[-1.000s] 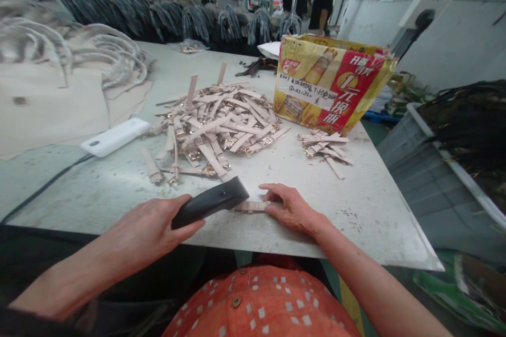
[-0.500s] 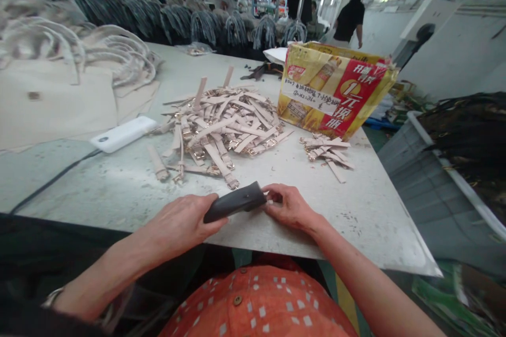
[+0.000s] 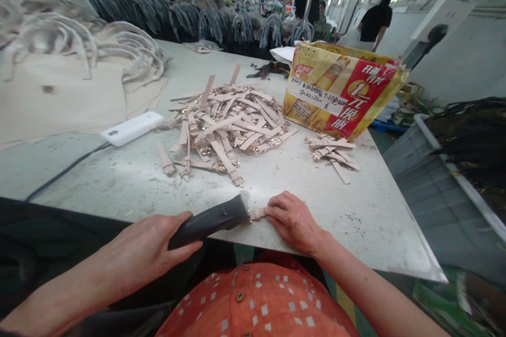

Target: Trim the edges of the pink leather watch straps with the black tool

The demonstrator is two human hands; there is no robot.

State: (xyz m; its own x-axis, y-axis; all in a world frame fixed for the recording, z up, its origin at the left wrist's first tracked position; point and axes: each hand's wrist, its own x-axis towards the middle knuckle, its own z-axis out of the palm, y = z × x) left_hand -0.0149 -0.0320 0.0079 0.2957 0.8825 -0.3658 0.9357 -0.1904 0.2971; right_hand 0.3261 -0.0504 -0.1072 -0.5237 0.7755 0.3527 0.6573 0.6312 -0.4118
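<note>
My left hand (image 3: 160,242) is wrapped round a thick black handheld tool (image 3: 211,221), whose exact kind I cannot make out. Its wide end tilts up to the right, close to a short beige strap with a metal buckle (image 3: 256,214). That strap's other end is pinched by my right hand (image 3: 290,221), which rests low over the table near the front edge. Beyond both hands lies a big heap of similar beige buckle straps (image 3: 233,121). Farther right, a smaller pile of them (image 3: 332,150) sits on the table (image 3: 324,221).
A yellow and red cardboard box (image 3: 336,95) stands behind the small pile. At left are a white device (image 3: 132,129) with a dark cord and beige bag panels (image 3: 63,95) with handles. A grey bin (image 3: 435,184) is right of the table; a person (image 3: 375,23) is in the background.
The black tool has shifted left and down with my left hand, opening a gap from my right hand. More of the buckle strap shows between them. The view has turned slightly.
</note>
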